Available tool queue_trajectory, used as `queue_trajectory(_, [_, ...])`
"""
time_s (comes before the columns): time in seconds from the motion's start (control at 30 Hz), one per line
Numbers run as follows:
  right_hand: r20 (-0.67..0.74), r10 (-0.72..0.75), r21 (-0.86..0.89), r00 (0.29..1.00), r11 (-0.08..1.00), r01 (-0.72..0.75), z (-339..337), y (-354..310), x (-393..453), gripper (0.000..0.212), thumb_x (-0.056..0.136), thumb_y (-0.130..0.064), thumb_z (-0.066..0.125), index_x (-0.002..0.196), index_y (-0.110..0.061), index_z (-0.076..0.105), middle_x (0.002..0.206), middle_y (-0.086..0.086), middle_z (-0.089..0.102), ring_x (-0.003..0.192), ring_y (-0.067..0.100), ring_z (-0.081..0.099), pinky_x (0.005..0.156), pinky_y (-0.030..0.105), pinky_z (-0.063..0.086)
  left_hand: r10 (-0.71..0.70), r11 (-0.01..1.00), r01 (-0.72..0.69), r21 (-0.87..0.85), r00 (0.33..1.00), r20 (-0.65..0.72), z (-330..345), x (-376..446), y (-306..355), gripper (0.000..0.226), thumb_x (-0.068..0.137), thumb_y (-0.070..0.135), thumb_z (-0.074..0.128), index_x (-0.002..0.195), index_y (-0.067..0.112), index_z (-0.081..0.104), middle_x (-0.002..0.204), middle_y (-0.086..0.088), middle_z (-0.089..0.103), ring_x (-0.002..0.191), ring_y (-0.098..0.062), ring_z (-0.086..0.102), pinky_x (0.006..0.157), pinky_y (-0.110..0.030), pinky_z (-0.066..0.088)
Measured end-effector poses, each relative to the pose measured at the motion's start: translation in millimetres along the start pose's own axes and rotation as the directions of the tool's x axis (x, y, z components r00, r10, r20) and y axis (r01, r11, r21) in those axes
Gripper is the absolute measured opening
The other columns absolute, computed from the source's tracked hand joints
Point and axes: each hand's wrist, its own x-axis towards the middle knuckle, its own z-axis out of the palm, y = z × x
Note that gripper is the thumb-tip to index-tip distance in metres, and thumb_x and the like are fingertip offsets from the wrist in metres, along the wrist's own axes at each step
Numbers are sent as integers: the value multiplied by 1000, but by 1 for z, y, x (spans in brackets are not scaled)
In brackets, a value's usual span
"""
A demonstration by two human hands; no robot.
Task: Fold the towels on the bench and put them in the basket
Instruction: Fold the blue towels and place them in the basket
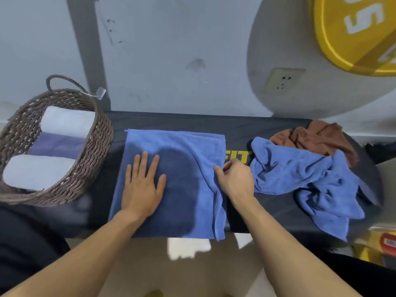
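A blue towel (pixel 171 179) is lying spread flat across the middle of the dark bench (pixel 214 123), its long axis running from the far edge of the bench toward the person, with the near end reaching the bench's front edge. Its far hem is lying straight and parallel to the bench's back edge, leaving a bare strip of bench behind it. The left hand (pixel 142 185) is resting palm down on the towel's left half, fingers straight and spread, pointing away from the person. The right hand (pixel 234 179) is pinching the towel's right edge, fingers curled around the cloth, which is bunching into a ridge along that side.

To the left, the woven basket (pixel 94 151) is sitting just beside the towel, already holding 2 rolled pale towels (pixel 64 123) with a folded purple one (pixel 57 144) between them. To the right, a narrow gap of bare bench showing yellow letters (pixel 237 156) is separating the flat towel from a crumpled blue towel (pixel 304 181), which is spilling over the front edge. A crumpled brown towel (pixel 315 138) is lying behind it, touching it, at the bench's right end.
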Motion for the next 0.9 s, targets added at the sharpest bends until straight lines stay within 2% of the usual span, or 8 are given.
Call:
queue_trajectory(0.07, [22,42,33,999,999,-43,-3,2,12,26,92,-34,56,80,-11,57,78,6,64,76,30,60,59,30,40,-24,1000,24,15,1000,8,-2,1,4,69,96,57,13,158,27,9,166,-4,-1,152,-20,-9,122,-38,-10])
queue_trajectory(0.17, [119,62,-11,991,998,-61,-8,0,33,29,92,-30,51,76,-6,57,76,10,61,75,32,59,58,28,39,-81,996,77,-52,994,-76,-7,14,16,59,98,45,36,150,17,37,161,-12,23,151,-30,12,123,-46,6])
queue_trajectory(0.27, [166,75,-25,983,997,-72,-13,-6,51,36,89,-41,54,74,-9,59,69,5,60,63,25,55,49,25,33,9,993,-24,-115,992,-123,-14,37,18,65,90,49,37,142,13,48,154,-12,37,147,-31,22,121,-46,14])
queue_trajectory(0.4, [114,-1,71,993,997,-7,-14,-15,70,46,85,-38,61,53,-14,38,48,-1,37,46,21,36,44,24,28,63,998,-66,-21,990,-126,-3,50,16,68,89,48,32,148,16,42,158,-9,32,150,-25,19,123,-44,9])
queue_trajectory(0.53, [68,-37,238,997,971,20,-12,-23,82,15,83,-23,63,76,-10,61,73,1,64,69,22,59,60,31,52,67,998,-63,30,988,-143,2,51,15,67,89,48,32,148,17,41,158,-8,33,150,-23,19,122,-45,11])
queue_trajectory(0.6, [10,-26,272,1000,962,23,-9,-22,87,5,86,-22,60,83,-18,61,80,-4,65,74,17,60,57,26,48,70,997,-66,35,986,-152,1,51,14,67,89,48,32,148,17,41,158,-8,32,150,-23,19,122,-46,12])
queue_trajectory(0.7, [-36,3,280,999,960,7,-4,-19,90,5,85,-21,60,80,-22,58,76,-7,62,71,14,58,50,22,39,50,998,-44,48,989,-138,3,51,14,69,90,49,28,151,19,35,161,-7,26,151,-22,13,123,-46,8])
queue_trajectory(0.9, [-87,13,250,996,968,10,1,-17,90,14,84,-28,67,84,-18,56,79,-2,64,75,17,60,57,29,47,-47,993,54,108,997,-69,8,58,14,72,91,59,9,157,32,3,166,0,-5,152,-21,-10,122,-47,-9])
